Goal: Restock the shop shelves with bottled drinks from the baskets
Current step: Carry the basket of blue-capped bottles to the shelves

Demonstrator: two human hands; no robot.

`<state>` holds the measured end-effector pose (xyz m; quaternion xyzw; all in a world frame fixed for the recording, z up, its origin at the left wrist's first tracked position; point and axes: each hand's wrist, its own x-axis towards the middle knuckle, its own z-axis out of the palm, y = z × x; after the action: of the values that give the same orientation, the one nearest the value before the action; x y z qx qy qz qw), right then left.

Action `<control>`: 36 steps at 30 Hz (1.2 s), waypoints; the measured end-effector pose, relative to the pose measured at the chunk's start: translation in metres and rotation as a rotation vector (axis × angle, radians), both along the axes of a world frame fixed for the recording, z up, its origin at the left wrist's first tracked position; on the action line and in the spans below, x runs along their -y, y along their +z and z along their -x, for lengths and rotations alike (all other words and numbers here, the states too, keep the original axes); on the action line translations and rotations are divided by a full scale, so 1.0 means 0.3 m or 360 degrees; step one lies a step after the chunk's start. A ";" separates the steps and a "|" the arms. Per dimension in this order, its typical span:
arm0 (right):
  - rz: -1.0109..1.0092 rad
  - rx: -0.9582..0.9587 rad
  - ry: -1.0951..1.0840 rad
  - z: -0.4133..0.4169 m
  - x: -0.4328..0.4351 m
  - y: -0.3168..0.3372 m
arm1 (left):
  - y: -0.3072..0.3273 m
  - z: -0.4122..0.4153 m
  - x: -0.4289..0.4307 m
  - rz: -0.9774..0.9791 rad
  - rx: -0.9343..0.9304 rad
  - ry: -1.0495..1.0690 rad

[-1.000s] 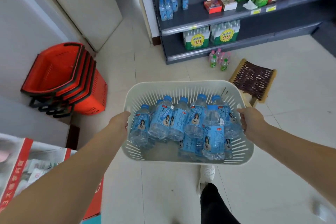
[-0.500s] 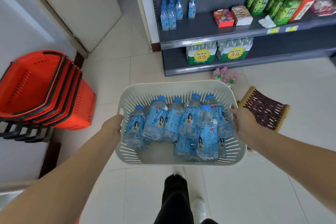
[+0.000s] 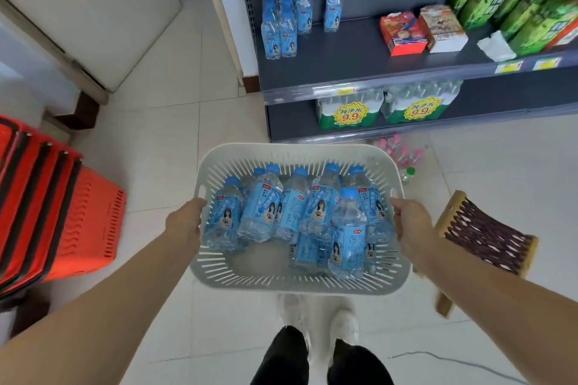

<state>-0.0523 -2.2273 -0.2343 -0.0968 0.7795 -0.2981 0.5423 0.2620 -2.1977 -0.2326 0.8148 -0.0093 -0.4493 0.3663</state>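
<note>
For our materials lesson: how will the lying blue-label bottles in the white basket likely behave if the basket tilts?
The blue-label bottles are round and lie loose, so they would probably roll. They look full, so likely heavy. The white basket has bare floor for sliding.

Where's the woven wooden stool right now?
In the head view, the woven wooden stool stands on the tiled floor at the right, just beyond the right hand gripping the white slotted plastic basket, in front of the dark shelving unit.

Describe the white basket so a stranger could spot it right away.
Below the dark shelf unit, the white slotted basket is held by the left hand and right hand. Unlike the stacked red baskets, it holds blue-labelled water bottles.
</note>
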 end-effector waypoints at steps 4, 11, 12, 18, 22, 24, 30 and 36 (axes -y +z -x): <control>0.0040 0.0010 0.0081 -0.015 0.204 -0.170 | -0.189 -0.027 0.172 0.0030 0.0027 0.0014; 0.0135 0.0015 0.0231 -0.043 0.481 -0.613 | -0.656 -0.061 0.382 0.0125 0.0022 0.0033; 0.0151 0.0001 0.0258 -0.047 0.511 -0.684 | -0.726 -0.064 0.405 0.0136 0.0019 0.0049; 0.0243 -0.0190 0.0500 -0.077 0.667 -1.129 | -1.152 -0.090 0.505 0.0193 -0.0061 0.0131; 0.0214 -0.0146 0.0491 -0.126 0.733 -1.360 | -1.375 -0.121 0.545 0.0186 -0.0051 0.0201; 0.0194 -0.0132 0.0507 -0.150 0.764 -1.454 | -1.455 -0.139 0.555 0.0177 -0.0054 0.0205; 0.0160 0.0055 0.0395 -0.207 0.813 -1.624 | -1.597 -0.185 0.600 0.0123 -0.0006 0.0191; 0.0150 0.0103 0.0299 -0.244 0.875 -1.658 | -1.660 -0.247 0.677 0.0000 0.0078 0.0128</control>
<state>0.0210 -2.4897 -0.7317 -0.1851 0.7342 -0.2853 0.5876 0.3360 -2.4007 -0.7307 0.8253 0.0146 -0.4140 0.3837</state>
